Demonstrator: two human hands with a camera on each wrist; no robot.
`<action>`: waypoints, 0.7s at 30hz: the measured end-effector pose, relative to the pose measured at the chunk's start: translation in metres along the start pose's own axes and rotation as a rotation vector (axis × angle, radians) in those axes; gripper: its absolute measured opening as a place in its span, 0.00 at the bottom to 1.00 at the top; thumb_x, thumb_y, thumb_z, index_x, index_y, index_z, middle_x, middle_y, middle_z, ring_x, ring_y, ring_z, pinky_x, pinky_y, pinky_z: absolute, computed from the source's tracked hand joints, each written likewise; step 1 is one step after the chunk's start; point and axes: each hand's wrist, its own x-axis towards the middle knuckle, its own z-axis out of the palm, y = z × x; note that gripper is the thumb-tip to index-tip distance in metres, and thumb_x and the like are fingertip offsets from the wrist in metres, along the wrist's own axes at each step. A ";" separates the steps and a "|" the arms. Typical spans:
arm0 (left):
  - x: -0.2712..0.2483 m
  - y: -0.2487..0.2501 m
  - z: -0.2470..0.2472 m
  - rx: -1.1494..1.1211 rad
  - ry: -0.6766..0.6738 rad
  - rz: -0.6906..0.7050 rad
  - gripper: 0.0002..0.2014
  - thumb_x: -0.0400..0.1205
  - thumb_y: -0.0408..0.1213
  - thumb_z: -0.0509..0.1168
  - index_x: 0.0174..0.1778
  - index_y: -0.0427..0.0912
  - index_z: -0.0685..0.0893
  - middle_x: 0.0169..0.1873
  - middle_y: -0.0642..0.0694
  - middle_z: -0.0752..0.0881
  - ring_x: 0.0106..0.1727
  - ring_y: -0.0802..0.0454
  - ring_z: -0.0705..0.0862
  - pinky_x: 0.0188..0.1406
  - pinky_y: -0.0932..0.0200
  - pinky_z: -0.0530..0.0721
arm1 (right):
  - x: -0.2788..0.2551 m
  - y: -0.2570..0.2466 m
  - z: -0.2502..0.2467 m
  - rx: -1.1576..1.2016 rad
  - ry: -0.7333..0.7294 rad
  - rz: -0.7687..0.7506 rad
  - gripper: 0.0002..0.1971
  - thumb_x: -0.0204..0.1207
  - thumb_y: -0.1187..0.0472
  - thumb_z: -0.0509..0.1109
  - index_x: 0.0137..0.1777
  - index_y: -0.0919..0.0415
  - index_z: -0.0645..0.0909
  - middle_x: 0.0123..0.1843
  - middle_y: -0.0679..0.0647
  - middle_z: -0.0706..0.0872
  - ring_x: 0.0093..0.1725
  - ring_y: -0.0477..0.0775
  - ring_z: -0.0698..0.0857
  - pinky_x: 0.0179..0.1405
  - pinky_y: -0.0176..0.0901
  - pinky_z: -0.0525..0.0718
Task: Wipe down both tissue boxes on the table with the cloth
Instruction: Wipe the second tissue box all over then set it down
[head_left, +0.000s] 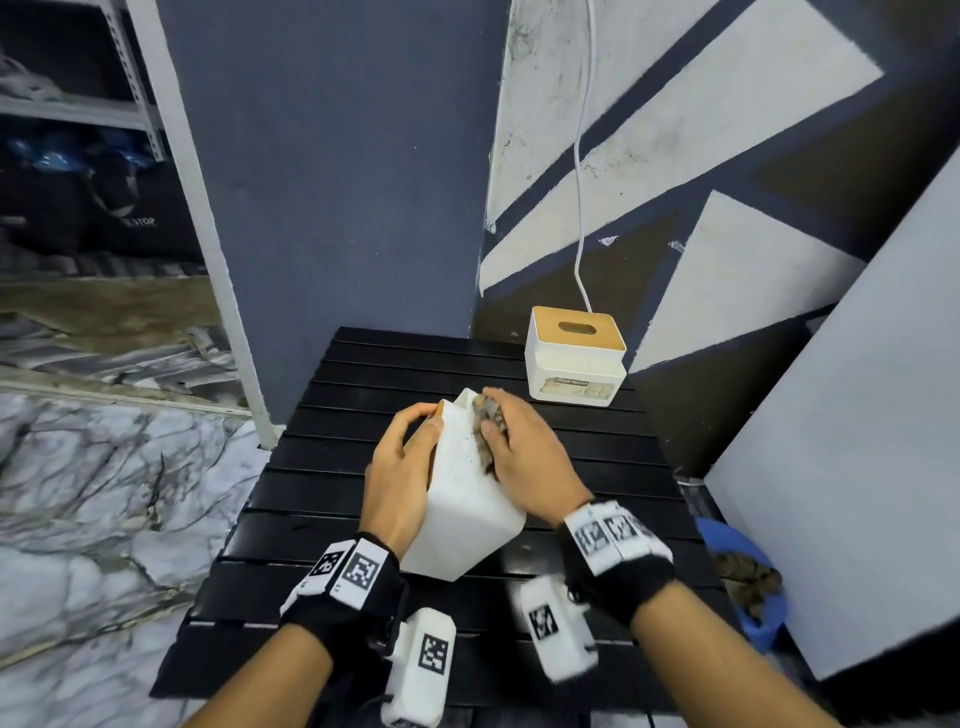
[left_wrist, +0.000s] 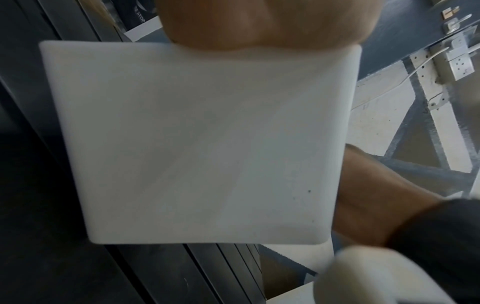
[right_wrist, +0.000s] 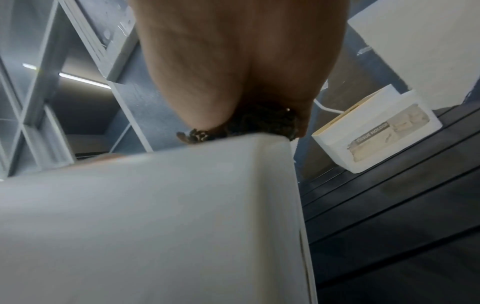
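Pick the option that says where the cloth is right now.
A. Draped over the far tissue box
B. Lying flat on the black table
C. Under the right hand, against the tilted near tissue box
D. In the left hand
C: the right hand presses the cloth on the near tissue box, which the left hand grips.

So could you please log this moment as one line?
left hand holds tipped white plastic tissue box | right hand presses dark cloth on it | wood-lidded white box untouched

**Two boxes, one cloth**

The near white tissue box (head_left: 462, 499) lay tipped on the black slatted table (head_left: 597, 467), a crumpled brownish cloth (head_left: 487, 427) against its upper face. The second tissue box (head_left: 574, 358), wooden-lidded, stood upright at the far right corner.
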 end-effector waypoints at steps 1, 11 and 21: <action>0.000 0.000 0.001 0.015 0.002 0.005 0.06 0.85 0.47 0.64 0.54 0.60 0.86 0.43 0.59 0.90 0.41 0.65 0.87 0.43 0.63 0.83 | 0.015 0.002 -0.001 -0.008 -0.016 0.033 0.21 0.86 0.56 0.55 0.78 0.55 0.64 0.77 0.51 0.70 0.76 0.51 0.68 0.73 0.36 0.61; -0.004 0.002 0.007 0.053 0.019 0.013 0.06 0.85 0.50 0.64 0.52 0.62 0.85 0.41 0.58 0.90 0.43 0.58 0.88 0.47 0.56 0.86 | -0.035 -0.010 0.005 0.064 0.072 -0.047 0.20 0.85 0.58 0.56 0.77 0.52 0.66 0.73 0.45 0.71 0.71 0.39 0.67 0.74 0.32 0.61; -0.005 0.005 0.004 0.094 -0.009 0.029 0.07 0.86 0.50 0.61 0.50 0.63 0.85 0.40 0.62 0.90 0.40 0.67 0.86 0.38 0.72 0.80 | -0.033 -0.024 0.013 0.101 0.037 -0.100 0.20 0.85 0.55 0.55 0.76 0.50 0.65 0.73 0.46 0.73 0.72 0.42 0.70 0.74 0.37 0.66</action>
